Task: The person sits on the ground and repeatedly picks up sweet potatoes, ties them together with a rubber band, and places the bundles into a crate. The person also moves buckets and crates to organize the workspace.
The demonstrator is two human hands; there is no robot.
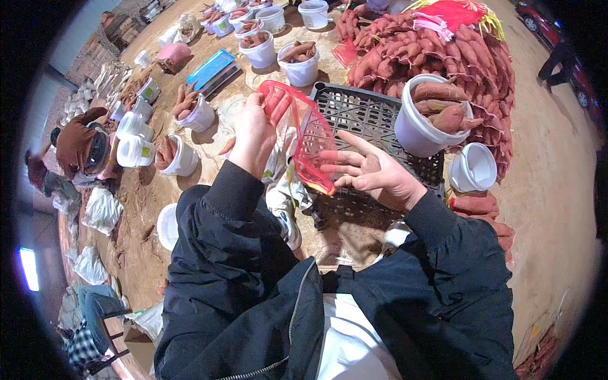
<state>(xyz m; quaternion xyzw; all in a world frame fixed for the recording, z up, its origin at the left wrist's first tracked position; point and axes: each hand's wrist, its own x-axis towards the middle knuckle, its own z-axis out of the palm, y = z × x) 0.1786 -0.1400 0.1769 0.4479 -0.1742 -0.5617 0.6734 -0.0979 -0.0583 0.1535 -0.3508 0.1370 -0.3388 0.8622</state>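
Observation:
A sheer red mesh bag [316, 137] hangs stretched between my two hands, its yellowish end low near the right fingers. My left hand [259, 128] is raised and holds the bag's upper part, with red mesh over its fingers. My right hand [375, 173] has its fingers spread at the bag's other side; the fingertips look tinted by the mesh, and whether they are inside it I cannot tell. Beyond the hands is a black plastic crate [361, 102] with a slatted surface. On it stands a white bucket [408, 123] full of sweet potatoes [441, 104].
Filled red mesh bags [427, 57] are piled at the far right. An empty white bucket [475, 166] stands right of the crate. Several buckets of sweet potatoes [299, 66] stand ahead, near a blue-lidded box [211, 71]. People [80, 147] bend over at the left.

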